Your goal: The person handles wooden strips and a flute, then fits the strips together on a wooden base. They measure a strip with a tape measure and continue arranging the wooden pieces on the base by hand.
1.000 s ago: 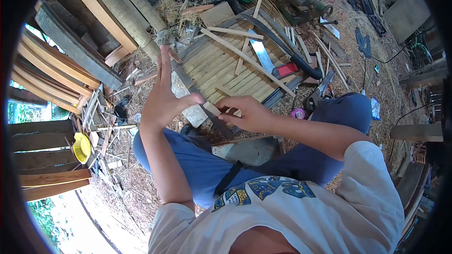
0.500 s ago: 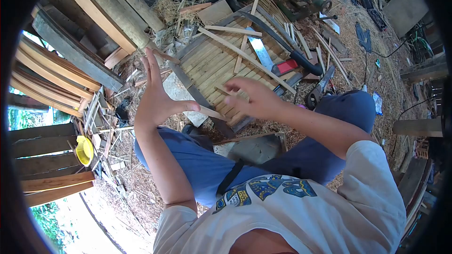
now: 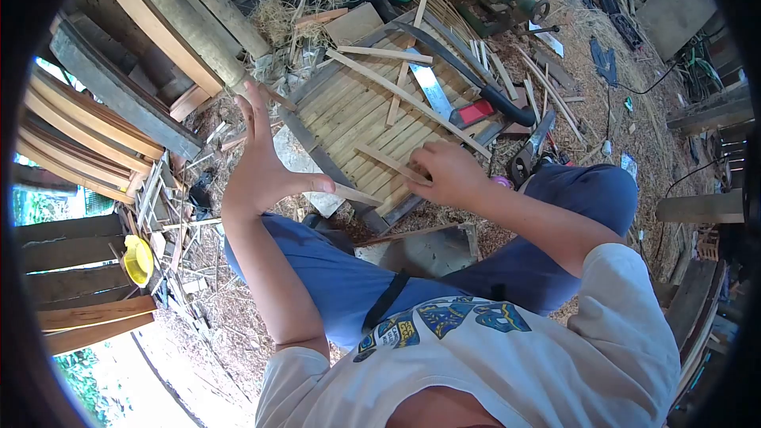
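My left hand is raised left of the slatted wooden board, its thumb and fingers spread wide in a C shape. Close by its thumb tip, a thin wooden strip lies across the board's lower corner. Past its fingertips, a small piece of wood shows at the board's left edge. Over the lower right part of the board, my right hand has its fingers closed on the end of a short wooden strip. That strip slants up and left from the fingers.
A curved blade with a black handle, a red-handled wide blade and long strips lie on the board. A handsaw rests near my right knee. Timber is stacked at left, beside a yellow bowl. Shavings cover the ground.
My right hand has shifted slightly right and its fingers have closed on the short wooden strip. My left hand keeps its spread pose.
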### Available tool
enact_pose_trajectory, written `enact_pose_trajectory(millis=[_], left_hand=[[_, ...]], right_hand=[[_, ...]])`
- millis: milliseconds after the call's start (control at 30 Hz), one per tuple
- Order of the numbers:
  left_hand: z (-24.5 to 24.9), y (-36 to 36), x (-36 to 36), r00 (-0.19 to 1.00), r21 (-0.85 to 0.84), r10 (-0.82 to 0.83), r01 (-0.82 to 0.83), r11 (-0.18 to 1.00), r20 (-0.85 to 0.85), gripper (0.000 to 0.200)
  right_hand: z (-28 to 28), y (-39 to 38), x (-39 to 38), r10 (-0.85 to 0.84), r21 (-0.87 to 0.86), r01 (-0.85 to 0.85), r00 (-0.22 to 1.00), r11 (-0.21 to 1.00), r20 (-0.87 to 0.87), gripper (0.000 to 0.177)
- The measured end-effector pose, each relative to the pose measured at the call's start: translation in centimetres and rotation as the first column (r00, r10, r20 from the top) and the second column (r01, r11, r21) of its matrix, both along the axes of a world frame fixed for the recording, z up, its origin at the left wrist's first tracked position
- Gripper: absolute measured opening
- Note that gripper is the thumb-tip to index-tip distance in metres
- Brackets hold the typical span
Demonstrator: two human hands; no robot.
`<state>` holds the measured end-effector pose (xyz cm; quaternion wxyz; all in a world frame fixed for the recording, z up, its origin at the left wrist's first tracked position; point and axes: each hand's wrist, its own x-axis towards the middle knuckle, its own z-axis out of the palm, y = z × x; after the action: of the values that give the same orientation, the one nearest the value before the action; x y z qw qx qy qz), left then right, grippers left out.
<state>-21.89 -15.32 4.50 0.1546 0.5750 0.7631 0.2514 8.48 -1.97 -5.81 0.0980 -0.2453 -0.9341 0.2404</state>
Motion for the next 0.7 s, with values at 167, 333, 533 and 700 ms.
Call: enact_pose_trajectory(millis=[167, 333, 533, 700], left_hand=[[0.2, 0.2, 0.2, 1.000, 0.006, -0.011, 0.011, 1.000, 0.005, 0.190], [0.2, 0.2, 0.0, 1.000, -0.008, -0.014, 0.014, 1.000, 0.016, 0.189], [0.2, 0.3, 0.0, 1.000, -0.014, -0.017, 0.018, 1.000, 0.017, 0.188], [0.4, 0.2, 0.0, 0.998, -0.016, -0.013, 0.014, 1.000, 0.068, 0.187]], right_hand=[[-1.7, -0.4, 0.4, 0.061, 0.066, -0.059, 0.998, 0.996, -0.015, 0.027], [-1.2, -0.3, 0.5, 0.048, -0.008, -0.047, 0.998, 0.999, 0.045, 0.025], [-1.2, -0.2, 0.3, 0.039, 0.031, -0.039, 0.999, 0.999, 0.005, 0.017], [-0.5, 1.0, 0.2, 0.052, 0.091, -0.046, 0.997, 0.995, -0.060, 0.011]])
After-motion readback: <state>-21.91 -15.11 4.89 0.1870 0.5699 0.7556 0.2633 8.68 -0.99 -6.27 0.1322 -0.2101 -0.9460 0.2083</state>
